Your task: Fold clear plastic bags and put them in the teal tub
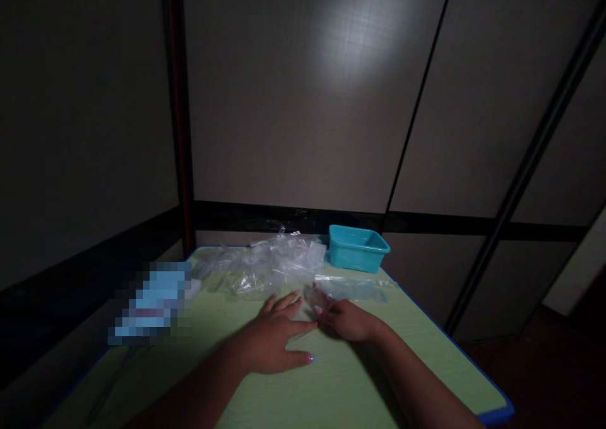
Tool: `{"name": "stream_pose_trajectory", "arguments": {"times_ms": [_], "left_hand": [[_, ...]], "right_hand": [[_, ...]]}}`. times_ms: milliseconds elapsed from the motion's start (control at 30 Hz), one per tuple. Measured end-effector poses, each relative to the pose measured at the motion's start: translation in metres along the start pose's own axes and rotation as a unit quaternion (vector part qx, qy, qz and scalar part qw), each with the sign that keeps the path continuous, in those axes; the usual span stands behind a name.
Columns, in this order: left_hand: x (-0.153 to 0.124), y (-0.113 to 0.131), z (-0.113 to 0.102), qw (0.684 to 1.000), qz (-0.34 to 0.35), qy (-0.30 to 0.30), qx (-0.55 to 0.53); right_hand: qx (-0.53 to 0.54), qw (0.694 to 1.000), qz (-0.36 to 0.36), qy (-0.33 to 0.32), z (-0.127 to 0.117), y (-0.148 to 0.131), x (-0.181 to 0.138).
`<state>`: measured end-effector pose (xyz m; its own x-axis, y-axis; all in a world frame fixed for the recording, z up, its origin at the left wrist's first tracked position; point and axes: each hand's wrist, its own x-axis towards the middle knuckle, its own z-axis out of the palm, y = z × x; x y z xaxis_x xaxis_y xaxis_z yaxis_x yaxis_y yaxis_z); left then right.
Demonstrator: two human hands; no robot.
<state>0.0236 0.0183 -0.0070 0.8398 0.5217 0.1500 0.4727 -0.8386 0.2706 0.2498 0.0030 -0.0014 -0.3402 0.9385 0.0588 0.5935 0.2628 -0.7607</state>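
Observation:
My left hand [272,334] lies palm down on the green tabletop with its fingers spread. A pale, see-through piece shows beside its index finger; I cannot make out what it is. Close on the right, my right hand [349,319] has its fingers curled together on a thin clear plastic bag [364,288], which stretches away to the right across the table. The fingertips are partly covered by the plastic. Beyond both hands sits a crumpled heap of clear plastic bags [279,262].
A turquoise plastic basin [356,258] stands at the table's far right corner. On the left is a blurred-out light blue object [156,299]. The green table [426,347] has a blue edge, and dark cabinet panels [293,113] rise just behind it.

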Motion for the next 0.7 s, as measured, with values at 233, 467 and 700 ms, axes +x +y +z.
{"name": "stream_pose_trajectory", "arguments": {"times_ms": [233, 467, 700], "left_hand": [[0.001, 0.000, 0.002, 1.000, -0.007, 0.002, -0.001], [0.002, 0.002, 0.002, 1.000, -0.010, 0.005, 0.012], [0.003, 0.005, 0.003, 1.000, -0.007, 0.017, 0.015]], "right_hand": [[0.045, 0.999, -0.022, 0.018, 0.005, 0.008, 0.004], [0.047, 0.997, -0.062, 0.026, 0.013, 0.010, 0.009], [-0.102, 0.993, -0.054, 0.009, 0.020, -0.005, 0.008]]}}
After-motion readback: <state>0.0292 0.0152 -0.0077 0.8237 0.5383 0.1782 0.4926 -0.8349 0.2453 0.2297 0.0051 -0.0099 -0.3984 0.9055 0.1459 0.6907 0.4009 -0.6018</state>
